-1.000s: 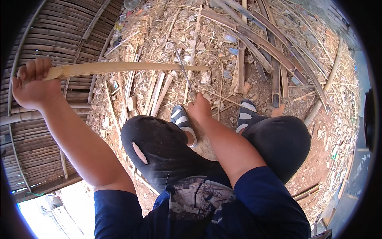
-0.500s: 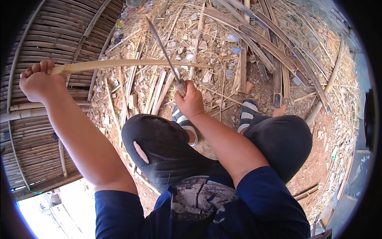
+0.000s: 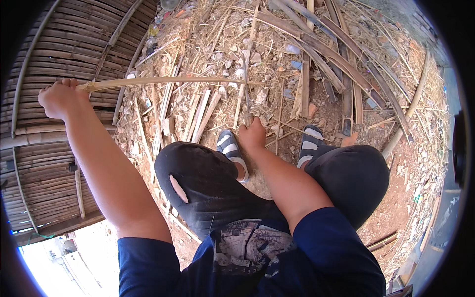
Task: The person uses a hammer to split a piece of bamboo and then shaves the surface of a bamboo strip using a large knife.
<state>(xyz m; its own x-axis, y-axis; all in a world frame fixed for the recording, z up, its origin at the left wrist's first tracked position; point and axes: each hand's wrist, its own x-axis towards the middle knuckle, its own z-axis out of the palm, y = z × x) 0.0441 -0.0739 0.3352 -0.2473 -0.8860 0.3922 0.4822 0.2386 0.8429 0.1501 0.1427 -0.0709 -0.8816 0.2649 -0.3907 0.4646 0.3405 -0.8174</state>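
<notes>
My left hand [image 3: 64,100], out at the far left, is closed round the end of a long pale bamboo strip [image 3: 163,81]. The strip stretches to the right above the ground, and its far end thins out past the blade. In front of my feet, my right hand [image 3: 253,134] grips the handle of a long narrow knife [image 3: 248,96]. Its blade points away from me and crosses the strip near that thin end; whether the two touch I cannot tell.
Split bamboo poles [image 3: 341,59] lie piled at the far right. Several flat bamboo slats [image 3: 203,114] rest on stony, straw-strewn ground ahead of my sandals [image 3: 230,148]. A slatted bamboo panel [image 3: 54,54] stands along the left side.
The knife has swung from leaning left to pointing nearly straight away, and my right hand has moved down and right. My left hand has shifted slightly right with the strip.
</notes>
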